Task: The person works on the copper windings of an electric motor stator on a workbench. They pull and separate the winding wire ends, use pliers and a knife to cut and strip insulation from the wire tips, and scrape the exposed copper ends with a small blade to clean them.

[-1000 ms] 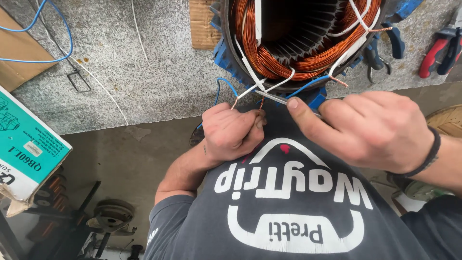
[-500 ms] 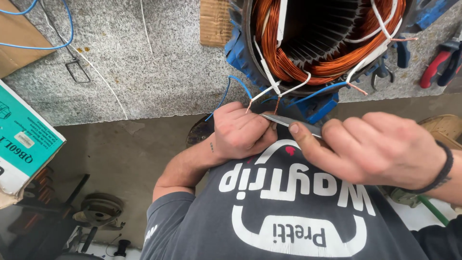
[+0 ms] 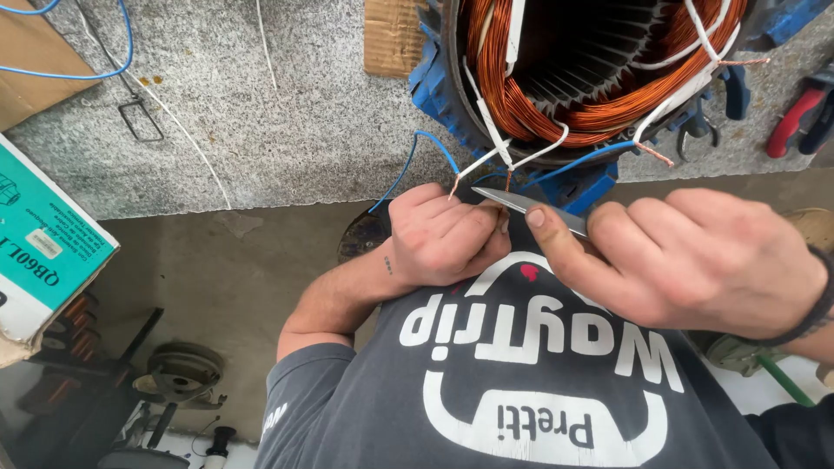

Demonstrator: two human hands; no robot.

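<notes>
A: Two hands at work, both bare. Versus half a second back: the view sits closer and slightly right; the teal box (image 3: 39,260) now shows more at the left edge, and the blade tip reaches further left toward the wire ends.

B: Left to right, please.

A: Cardboard corner top left with one blue cord (image 3: 104,61) looping over the grey stone bench (image 3: 287,122). One teal box below it. One thin white cord (image 3: 187,148) slanting across the bench. Then the left hand (image 3: 443,234), fingers closed together, pinching a bared copper wire end (image 3: 454,184) just under the motor.

B: And the blade?

A: One slim metal blade (image 3: 521,204), clamped between thumb and fingers of the right hand (image 3: 695,260), tip just beside the left knuckles.

B: The motor?

A: One blue stator (image 3: 591,95) at the bench edge, copper windings inside, several white-sleeved leads and two blue leads hanging out. One red-handled pliers (image 3: 795,117) far right.
</notes>
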